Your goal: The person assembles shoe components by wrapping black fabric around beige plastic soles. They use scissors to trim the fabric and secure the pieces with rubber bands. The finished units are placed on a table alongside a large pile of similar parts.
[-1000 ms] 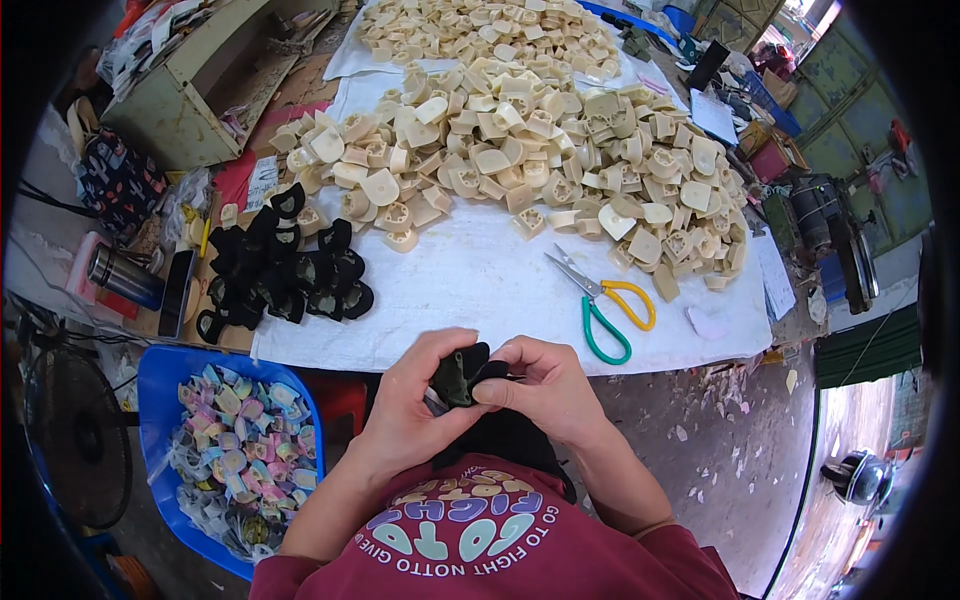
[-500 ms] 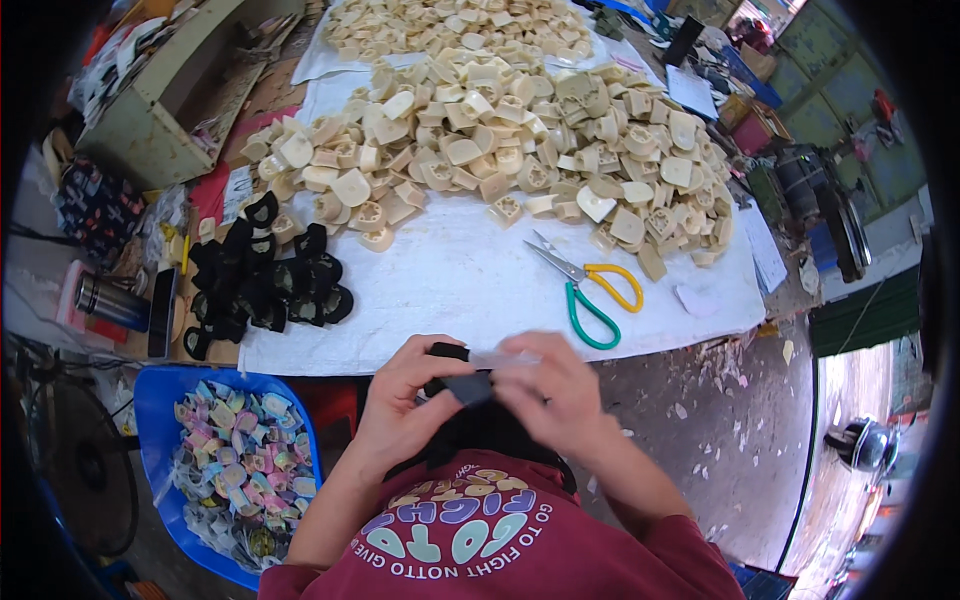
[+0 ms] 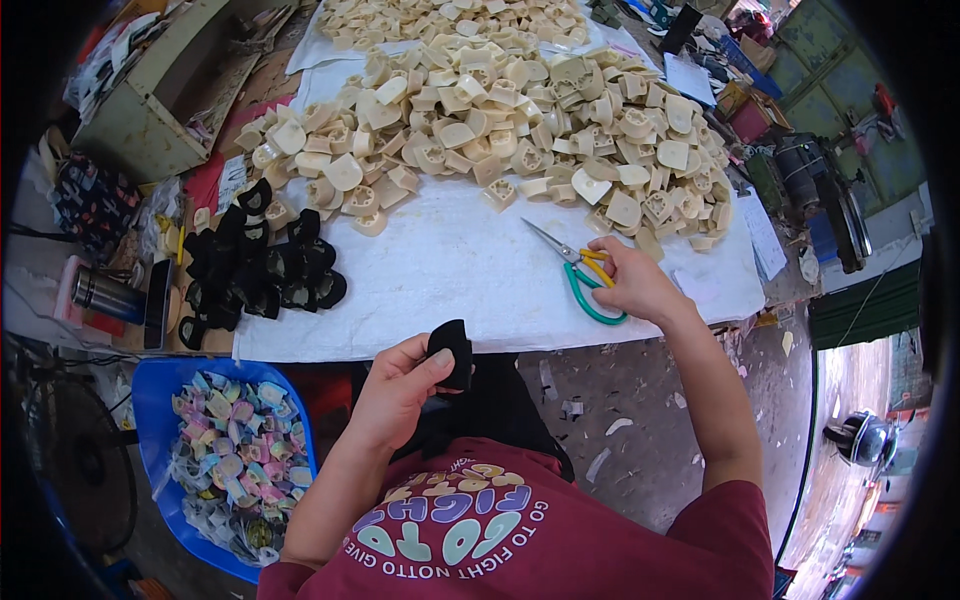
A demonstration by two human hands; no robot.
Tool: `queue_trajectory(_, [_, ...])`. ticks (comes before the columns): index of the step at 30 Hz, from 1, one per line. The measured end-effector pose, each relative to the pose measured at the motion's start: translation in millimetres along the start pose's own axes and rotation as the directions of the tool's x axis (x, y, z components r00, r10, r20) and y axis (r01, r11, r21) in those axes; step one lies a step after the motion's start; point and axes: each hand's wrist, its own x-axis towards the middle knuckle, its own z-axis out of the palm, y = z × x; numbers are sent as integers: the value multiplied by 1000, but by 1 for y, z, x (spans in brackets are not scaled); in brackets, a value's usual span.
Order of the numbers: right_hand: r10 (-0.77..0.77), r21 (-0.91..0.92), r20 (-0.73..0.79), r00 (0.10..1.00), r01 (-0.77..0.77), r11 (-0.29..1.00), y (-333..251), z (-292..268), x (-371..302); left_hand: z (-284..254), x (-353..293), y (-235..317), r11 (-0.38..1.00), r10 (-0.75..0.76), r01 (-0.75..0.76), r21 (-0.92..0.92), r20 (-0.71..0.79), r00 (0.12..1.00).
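Between the thumb and fingers of my left hand [image 3: 400,385] is a small black cup-shaped piece [image 3: 452,352], held upright at the near edge of the table. My right hand [image 3: 637,284] reaches across the white sheet [image 3: 430,270] and is closed on the yellow handle of a pair of scissors [image 3: 576,262]. The scissors lie on the sheet, their blades pointing far left and their green handle toward me. Similar black pieces [image 3: 262,262] are heaped at the left of the table, several showing pale insides.
A large pile of cream-coloured moulded pieces [image 3: 470,130] covers the far table. On the left stand a steel flask [image 3: 108,297] and a phone [image 3: 158,305]. Below them, a blue tub [image 3: 305,425] holds pastel pieces. Scraps litter the floor at right.
My right hand has left the black piece and a pale strip by my left hand, and moved right onto the scissors. The scissors have shifted slightly and their handles are closer together.
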Motion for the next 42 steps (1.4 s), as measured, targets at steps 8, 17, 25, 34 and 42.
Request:
queue_trajectory(8, [-178,874,238,955,-131,467,-10,52,-108,-8,5,-10,992,-118,121,30,-71,990])
queue_trajectory(17, [-99,729,416,904,-267,630,-22,77,-140,21,7,-19,954,-206,193,230,33,978])
queue_trajectory(25, [-63,690,413,909,-268,672,-11,89,-154,32,14,-44,913,-267,228,337,74,961])
queue_trajectory(34, [134,765,454,881,-462,448,18,124,-204,30,25,-84,738,-591,500,453,77,803])
queue_trajectory(42, [325,524,119,938,-337,782,47,135,-227,22,20,-63,925,-266,163,342,281,922])
